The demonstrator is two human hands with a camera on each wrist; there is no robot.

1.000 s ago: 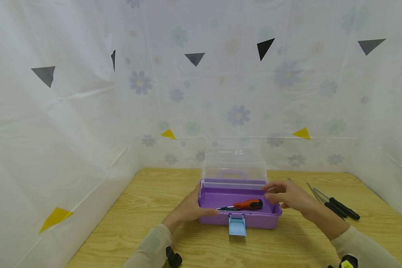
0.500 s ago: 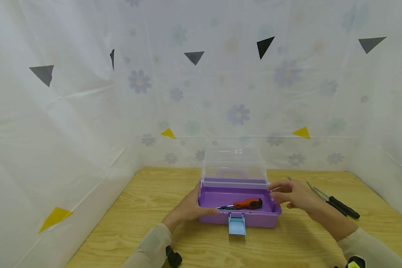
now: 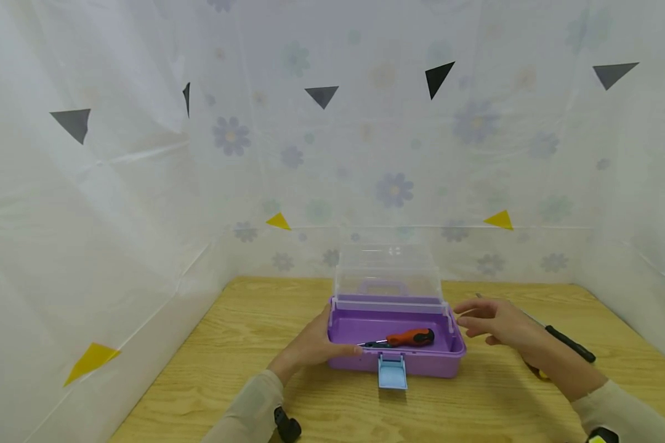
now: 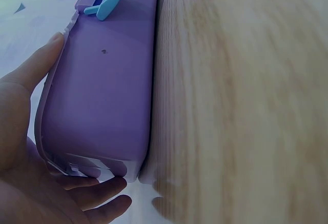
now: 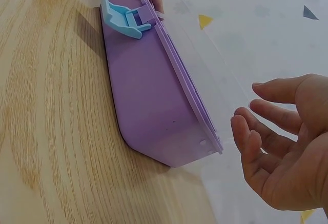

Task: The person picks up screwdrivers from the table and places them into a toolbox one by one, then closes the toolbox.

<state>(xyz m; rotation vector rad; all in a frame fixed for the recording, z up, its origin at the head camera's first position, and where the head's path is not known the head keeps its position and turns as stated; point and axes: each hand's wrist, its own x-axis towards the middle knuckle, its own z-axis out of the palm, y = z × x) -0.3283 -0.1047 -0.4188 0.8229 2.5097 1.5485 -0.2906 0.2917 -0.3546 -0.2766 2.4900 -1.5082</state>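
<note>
A purple toolbox (image 3: 432, 365) stands on the table with its clear lid (image 3: 388, 264) swung back and its light-blue latch (image 3: 392, 373) hanging down in front. My left hand (image 3: 313, 344) grips the box's left end, thumb over the front rim and fingers along the side wall. Inside, towards the front, lies a screwdriver with a red-and-black handle (image 3: 412, 337); a small dark tool (image 3: 378, 344) is beside its shaft. Just off the box's right end hovers my right hand (image 3: 499, 323), fingers loosely bent, with nothing in it, as the right wrist view (image 5: 287, 142) also shows.
A black-handled screwdriver (image 3: 571, 343) lies on the wooden table (image 3: 199, 381) to the right, partly behind my right arm. Something yellow and dark (image 3: 540, 373) peeks out below that forearm. White flowered sheeting (image 3: 366, 154) encloses the back and sides.
My right hand has drawn back to the right, from over the box's right rim to beside it, now covering more of the tools there. The left hand and the box have stayed put.
</note>
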